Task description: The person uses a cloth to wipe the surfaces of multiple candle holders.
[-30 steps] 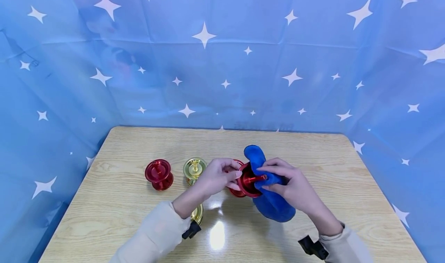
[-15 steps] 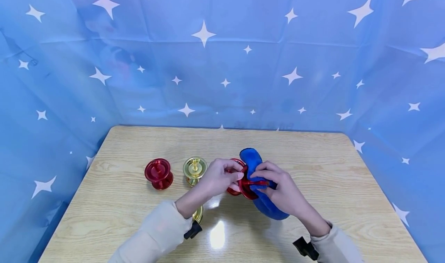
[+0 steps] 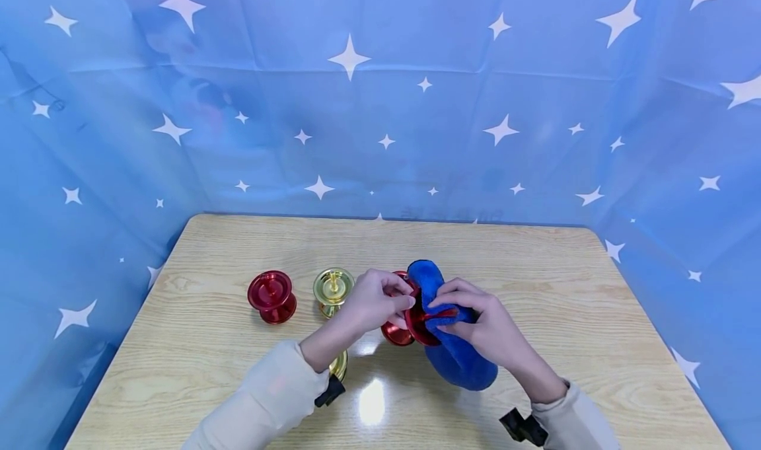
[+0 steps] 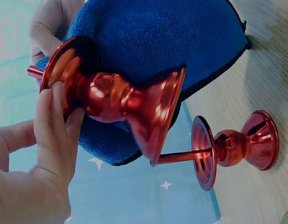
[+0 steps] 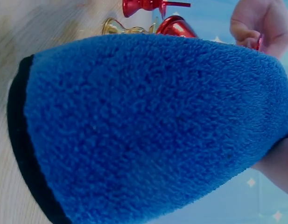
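Observation:
My left hand (image 3: 374, 301) grips the upper dish of a shiny red candle holder (image 4: 106, 98), which is tilted off the table with its spike toward my right hand. My right hand (image 3: 484, 321) pinches a blue cloth (image 3: 464, 364) with a dark edge, folded about the spike. In the left wrist view the cloth (image 4: 158, 37) spreads behind the holder. It fills most of the right wrist view and hides my right fingers there. A second red candle holder (image 4: 232, 149) stands on the table just beyond the held one, partly covered by my left hand in the head view.
Another red candle holder (image 3: 271, 293) stands at the left of the wooden table (image 3: 196, 371). Near it is a gold candle holder (image 3: 333, 286). A second gold one (image 3: 339, 367) is mostly hidden by my left forearm. A blue star-patterned curtain (image 3: 380, 106) surrounds the table.
The cloth and right hand have shifted slightly left and closed over the spike, which showed bare before. The held candle holder has turned a little; my left hand stays nearly in place.

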The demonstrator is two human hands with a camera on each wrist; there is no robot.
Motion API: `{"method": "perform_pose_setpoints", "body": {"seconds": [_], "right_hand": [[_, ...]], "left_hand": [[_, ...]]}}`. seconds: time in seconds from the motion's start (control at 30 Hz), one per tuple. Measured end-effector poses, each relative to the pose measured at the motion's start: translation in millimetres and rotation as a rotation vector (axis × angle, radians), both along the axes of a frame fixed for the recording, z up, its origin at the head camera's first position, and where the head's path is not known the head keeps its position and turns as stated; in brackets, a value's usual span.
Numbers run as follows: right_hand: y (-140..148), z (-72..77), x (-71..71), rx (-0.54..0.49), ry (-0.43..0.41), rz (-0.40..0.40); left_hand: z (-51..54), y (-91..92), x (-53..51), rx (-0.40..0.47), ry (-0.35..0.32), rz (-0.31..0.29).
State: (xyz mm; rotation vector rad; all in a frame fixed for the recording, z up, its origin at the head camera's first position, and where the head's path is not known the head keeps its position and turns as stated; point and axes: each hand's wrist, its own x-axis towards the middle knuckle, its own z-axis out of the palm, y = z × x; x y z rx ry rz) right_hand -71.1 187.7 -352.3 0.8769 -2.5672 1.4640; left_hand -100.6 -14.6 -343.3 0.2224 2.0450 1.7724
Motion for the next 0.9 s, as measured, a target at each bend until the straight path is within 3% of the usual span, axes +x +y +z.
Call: {"method": "perform_pose_setpoints", "body": {"seconds": [0.37,0.53,0.63,0.73,0.9], "right_hand": [[6,18.6,4.0,-0.037,-0.082,-0.011],[14,29.4,7.5,-0.080,-0.100,-0.079],[18,30.6,9.4,-0.135,-0.045,-0.153],[15,24.2,10.6,-0.182,0.065,-0.211],[7,1.3,14.0,-0.128,0.227,-0.232]], "left_hand": [[-5.3,1.3,1.5,-0.068,0.077,0.003],[-9.2,0.4,3.5,-0.010,0.045,-0.009],[-10.4,-0.6,5.5,0.059,0.002,-0.006],[-10.6,-0.3,7.6,0.142,-0.056,0.007],[-11.3,3.7,12.5,0.276,-0.110,0.032]]}}
